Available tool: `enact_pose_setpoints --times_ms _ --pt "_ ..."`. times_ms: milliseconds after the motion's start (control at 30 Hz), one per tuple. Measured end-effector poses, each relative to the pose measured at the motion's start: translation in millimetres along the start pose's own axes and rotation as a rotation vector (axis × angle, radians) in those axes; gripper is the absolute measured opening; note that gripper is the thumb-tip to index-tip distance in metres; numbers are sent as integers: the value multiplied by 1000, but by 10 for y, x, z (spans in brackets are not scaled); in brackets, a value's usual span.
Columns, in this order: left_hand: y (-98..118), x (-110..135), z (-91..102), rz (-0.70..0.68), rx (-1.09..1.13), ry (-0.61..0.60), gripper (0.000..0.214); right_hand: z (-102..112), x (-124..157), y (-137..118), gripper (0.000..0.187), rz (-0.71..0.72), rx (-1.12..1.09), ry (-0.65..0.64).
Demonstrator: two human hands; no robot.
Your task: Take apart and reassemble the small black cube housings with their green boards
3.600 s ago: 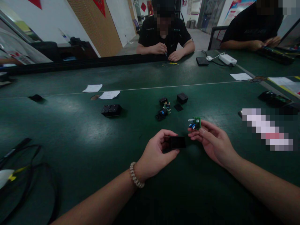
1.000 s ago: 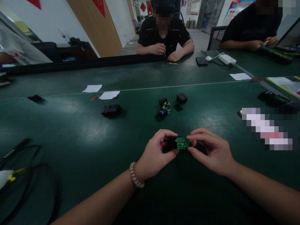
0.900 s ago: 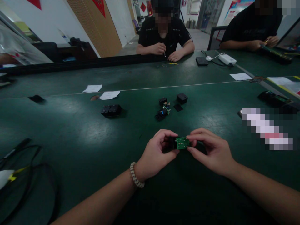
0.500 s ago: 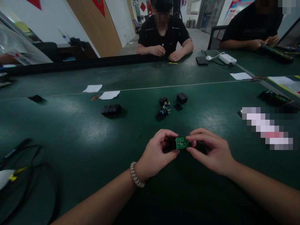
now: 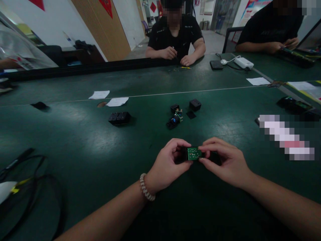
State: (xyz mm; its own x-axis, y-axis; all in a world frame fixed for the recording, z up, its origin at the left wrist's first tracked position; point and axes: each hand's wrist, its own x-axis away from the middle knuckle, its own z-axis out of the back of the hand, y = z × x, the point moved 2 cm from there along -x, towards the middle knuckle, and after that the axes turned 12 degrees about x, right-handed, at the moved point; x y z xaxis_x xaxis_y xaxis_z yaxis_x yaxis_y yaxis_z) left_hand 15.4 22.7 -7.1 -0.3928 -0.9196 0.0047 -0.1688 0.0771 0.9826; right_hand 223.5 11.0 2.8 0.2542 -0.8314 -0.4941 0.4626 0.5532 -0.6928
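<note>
Between my hands a small green circuit board (image 5: 194, 154) faces up, dotted with solder points. My left hand (image 5: 170, 160) pinches its left end, where a strip of dark casing shows along the board's edge; the rest of that part is hidden by the fingers. The thumb and fingertips of my right hand (image 5: 224, 160) grip the board's right end. Beyond my hands lie a dark part with a blue centre and a small green board (image 5: 175, 120), a black cube-shaped housing (image 5: 195, 104) and a flat black square (image 5: 191, 114).
A black double block (image 5: 119, 118) sits to the left, near paper slips (image 5: 117, 101). Black cables (image 5: 32, 187) loop at the lower left. A blurred-out pale object (image 5: 286, 137) lies right. Two people sit across the green table (image 5: 82, 147), one handling a circuit board.
The board has shifted very slightly left, and a little more of the dark edge shows beside my left fingers. Both hands keep their grip.
</note>
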Motion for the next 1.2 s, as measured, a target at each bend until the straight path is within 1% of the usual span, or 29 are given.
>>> enact_pose_setpoints --times_ms 367,967,1200 --pt "7 1 -14 17 7 2 40 -10 -1 14 26 -9 3 -2" --pt "17 5 -11 7 -13 -2 39 -20 15 40 25 -40 -29 -46" --pt "-9 -8 -8 -9 -13 4 40 -19 17 56 23 -48 -40 -55"
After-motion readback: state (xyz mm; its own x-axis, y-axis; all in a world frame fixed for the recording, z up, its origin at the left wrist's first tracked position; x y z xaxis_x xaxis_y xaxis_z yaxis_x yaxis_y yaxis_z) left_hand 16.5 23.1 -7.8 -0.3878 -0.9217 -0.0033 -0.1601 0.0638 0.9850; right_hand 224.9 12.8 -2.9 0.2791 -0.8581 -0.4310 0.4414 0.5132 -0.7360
